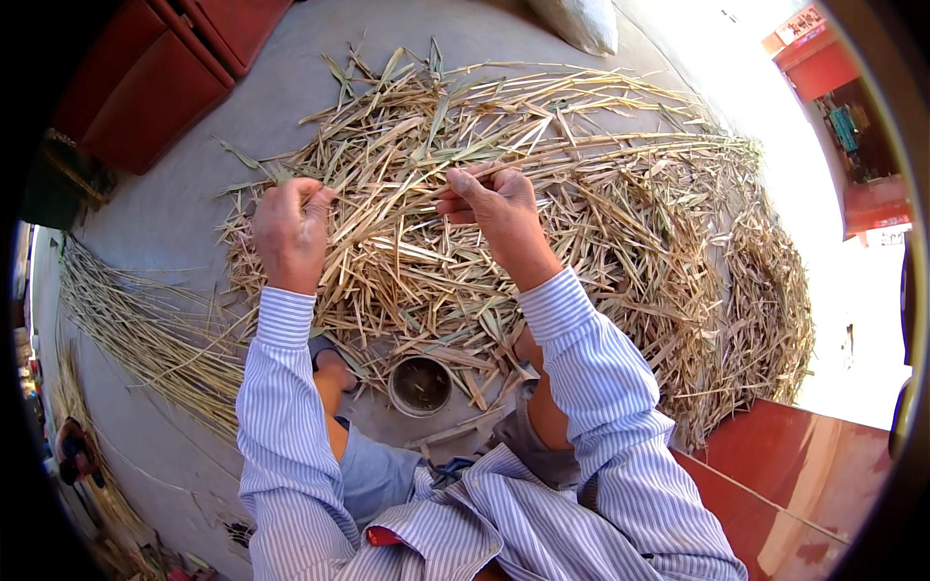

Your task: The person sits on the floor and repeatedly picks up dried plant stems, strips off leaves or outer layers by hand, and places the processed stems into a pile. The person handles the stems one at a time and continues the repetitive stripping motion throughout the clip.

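Above a broad heap of dry, pale straw-coloured stalks and leaf husks (417, 261), both my hands are raised in front of me. My left hand (289, 232) is closed, thumb pressed to the curled fingers near the heap's left side. Whatever it grips is too thin to make out against the straw. My right hand (496, 208) also pinches with thumb and forefinger, its other fingers curled. Long thin stalks (620, 143) run behind it toward the right, and I cannot tell whether one is between its fingers. Between my feet stands a round metal bowl (420, 385) with dark liquid in it.
To the left lies a bundle of long, thin greenish-yellow stalks (155, 324) on the grey floor (184, 223). Dark red furniture (160, 82) stands at the far left. A white sack (581, 21) sits at the back. A red panel (785, 474) is at the near right.
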Available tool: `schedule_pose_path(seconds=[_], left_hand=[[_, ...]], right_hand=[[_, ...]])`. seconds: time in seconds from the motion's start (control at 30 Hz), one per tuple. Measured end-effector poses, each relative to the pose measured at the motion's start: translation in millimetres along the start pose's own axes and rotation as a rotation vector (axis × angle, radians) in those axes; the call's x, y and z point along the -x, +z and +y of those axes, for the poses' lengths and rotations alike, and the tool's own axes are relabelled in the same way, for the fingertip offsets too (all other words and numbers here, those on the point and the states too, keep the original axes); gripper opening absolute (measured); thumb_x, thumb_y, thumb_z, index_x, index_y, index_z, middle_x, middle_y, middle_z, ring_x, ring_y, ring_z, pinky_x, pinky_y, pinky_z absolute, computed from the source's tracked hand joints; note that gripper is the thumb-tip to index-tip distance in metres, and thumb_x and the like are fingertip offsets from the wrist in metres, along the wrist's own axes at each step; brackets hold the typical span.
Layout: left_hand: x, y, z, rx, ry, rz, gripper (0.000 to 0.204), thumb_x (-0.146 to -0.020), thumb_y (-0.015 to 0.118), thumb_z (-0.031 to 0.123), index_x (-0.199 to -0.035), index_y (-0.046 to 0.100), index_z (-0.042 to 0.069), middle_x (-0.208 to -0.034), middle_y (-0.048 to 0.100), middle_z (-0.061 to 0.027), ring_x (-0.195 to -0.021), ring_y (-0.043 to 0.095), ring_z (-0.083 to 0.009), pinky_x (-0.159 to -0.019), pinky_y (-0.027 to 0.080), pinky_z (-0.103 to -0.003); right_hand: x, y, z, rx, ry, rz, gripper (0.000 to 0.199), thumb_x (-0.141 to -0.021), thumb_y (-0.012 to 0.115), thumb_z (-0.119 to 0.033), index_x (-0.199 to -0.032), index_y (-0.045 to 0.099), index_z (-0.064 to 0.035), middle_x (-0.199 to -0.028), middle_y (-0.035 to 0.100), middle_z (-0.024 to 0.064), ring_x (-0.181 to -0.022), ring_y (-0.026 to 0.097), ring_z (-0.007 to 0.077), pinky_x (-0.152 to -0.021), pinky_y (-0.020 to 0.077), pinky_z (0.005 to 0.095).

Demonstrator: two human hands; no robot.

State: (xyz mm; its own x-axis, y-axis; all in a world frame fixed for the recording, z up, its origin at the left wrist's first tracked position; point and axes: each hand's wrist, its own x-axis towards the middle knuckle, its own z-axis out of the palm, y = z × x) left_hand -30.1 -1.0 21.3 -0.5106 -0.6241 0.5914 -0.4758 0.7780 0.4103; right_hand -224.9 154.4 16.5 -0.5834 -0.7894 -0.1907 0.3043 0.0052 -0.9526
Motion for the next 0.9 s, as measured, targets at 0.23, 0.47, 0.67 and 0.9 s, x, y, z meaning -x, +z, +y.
schedule_pose_path(seconds=[0.23,0.47,0.67,0.9], left_hand=[[9.1,12.6,22.6,0.178,0.111,-0.294,0.022,-0.081,0.072,0.028,-0.083,0.067,0.007,-0.069,0.064,-0.0074,-0.067,0.059,-0.0265,-0.071,0.042,-0.041],[2.9,-1.2,5.5,0.397,-0.140,-0.479,0.017,-0.079,0.075,0.018,-0.084,0.068,0.004,-0.074,0.068,-0.0089,-0.070,0.064,-0.0261,-0.068,0.045,-0.037],[8.8,25.6,44.9,0.364,0.050,-0.190,0.019,-0.079,0.075,0.021,-0.087,0.068,0.004,-0.076,0.068,-0.0088,-0.070,0.063,-0.0271,-0.068,0.047,-0.038],[10.5,22.9,47.9,0.628,-0.131,-0.180,0.017,-0.084,0.074,0.017,-0.090,0.067,0.003,-0.079,0.069,-0.0074,-0.066,0.063,-0.0169,-0.060,0.048,-0.031]], right_hand=[[1.8,14.8,1.7,-0.058,-0.016,-0.047,0.023,-0.094,0.063,-0.023,-0.099,0.062,-0.0005,-0.088,0.070,0.0104,-0.077,0.070,0.0167,-0.067,0.0576,0.0253],[0.4,-3.0,-7.6,-0.093,-0.049,0.012,0.025,-0.096,0.061,-0.023,-0.102,0.060,0.0012,-0.090,0.070,0.0120,-0.079,0.070,0.0172,-0.067,0.0574,0.0252],[11.8,17.3,-1.9,-0.196,-0.008,-0.154,0.025,-0.096,0.060,-0.024,-0.103,0.061,-0.0003,-0.094,0.070,0.0132,-0.080,0.071,0.0180,-0.069,0.0586,0.0267],[13.5,12.6,0.0,-0.021,-0.011,-0.128,0.029,-0.097,0.058,-0.025,-0.104,0.064,0.0025,-0.094,0.070,0.0123,-0.078,0.070,0.0163,-0.069,0.0572,0.0260]])
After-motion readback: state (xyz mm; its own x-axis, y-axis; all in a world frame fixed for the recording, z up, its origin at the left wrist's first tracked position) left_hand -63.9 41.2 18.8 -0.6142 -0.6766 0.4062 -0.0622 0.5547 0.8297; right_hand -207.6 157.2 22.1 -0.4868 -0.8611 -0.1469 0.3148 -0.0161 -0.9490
